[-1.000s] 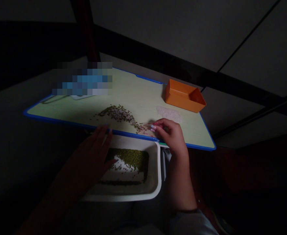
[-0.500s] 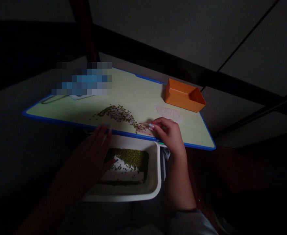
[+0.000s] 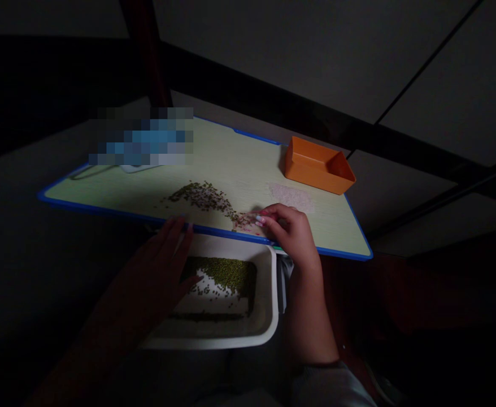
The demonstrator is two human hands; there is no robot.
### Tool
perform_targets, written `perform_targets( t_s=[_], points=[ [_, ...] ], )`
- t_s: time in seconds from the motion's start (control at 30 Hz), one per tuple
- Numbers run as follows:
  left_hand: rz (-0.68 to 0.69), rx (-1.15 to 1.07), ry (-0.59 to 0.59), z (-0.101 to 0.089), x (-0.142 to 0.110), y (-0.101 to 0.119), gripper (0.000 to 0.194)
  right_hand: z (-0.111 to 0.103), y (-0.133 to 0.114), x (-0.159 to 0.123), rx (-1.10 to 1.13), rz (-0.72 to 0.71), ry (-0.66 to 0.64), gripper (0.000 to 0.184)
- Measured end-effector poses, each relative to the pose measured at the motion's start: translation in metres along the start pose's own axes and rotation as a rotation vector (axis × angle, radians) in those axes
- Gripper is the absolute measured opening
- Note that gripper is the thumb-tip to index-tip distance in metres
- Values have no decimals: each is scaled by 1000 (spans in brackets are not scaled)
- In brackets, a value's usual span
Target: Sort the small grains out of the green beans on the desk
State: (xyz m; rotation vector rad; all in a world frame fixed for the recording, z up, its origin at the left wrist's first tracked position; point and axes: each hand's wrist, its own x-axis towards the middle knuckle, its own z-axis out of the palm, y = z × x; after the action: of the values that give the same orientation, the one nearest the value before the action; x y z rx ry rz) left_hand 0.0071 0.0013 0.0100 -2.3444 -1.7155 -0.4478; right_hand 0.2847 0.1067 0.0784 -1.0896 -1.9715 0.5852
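My left hand [image 3: 159, 271] lies in shadow over the left side of a white basin [image 3: 269, 294], fingers stretched toward the table edge and thumb over the basin. Inside the basin are many small green beans [image 3: 231, 274]. My right hand [image 3: 290, 226] is over the table's near edge, its thumb and forefinger closed together; what they pinch is too small to make out. Just left of those fingertips is a small patch of mixed pale and dark grains [image 3: 244, 220]. It joins a larger pile of green beans and pale grains [image 3: 203, 196].
The pale tabletop [image 3: 235, 164] has a blue rim. An orange open box [image 3: 320, 169] stands at its back right, with a flat patch of pale grains [image 3: 292, 196] in front. A pixelated blue and white object [image 3: 150, 141] sits at the left.
My right fingertips have shifted very slightly left at the small patch of grains. My left hand and the basin stay as they were.
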Motion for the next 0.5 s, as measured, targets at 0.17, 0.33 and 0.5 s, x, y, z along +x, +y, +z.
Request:
perform_targets(
  t_s=[0.17,0.33,0.5],
  points=[
    [16,26,-1,0,0,-1,85,0,-1,0,3,25,-23,8],
    [15,12,-13,1,-1,-1,88,0,0,-2,55,19,-34,10],
    [7,21,-21,2,-1,-1,86,-1,1,-2,34,18,1,9]
  ],
)
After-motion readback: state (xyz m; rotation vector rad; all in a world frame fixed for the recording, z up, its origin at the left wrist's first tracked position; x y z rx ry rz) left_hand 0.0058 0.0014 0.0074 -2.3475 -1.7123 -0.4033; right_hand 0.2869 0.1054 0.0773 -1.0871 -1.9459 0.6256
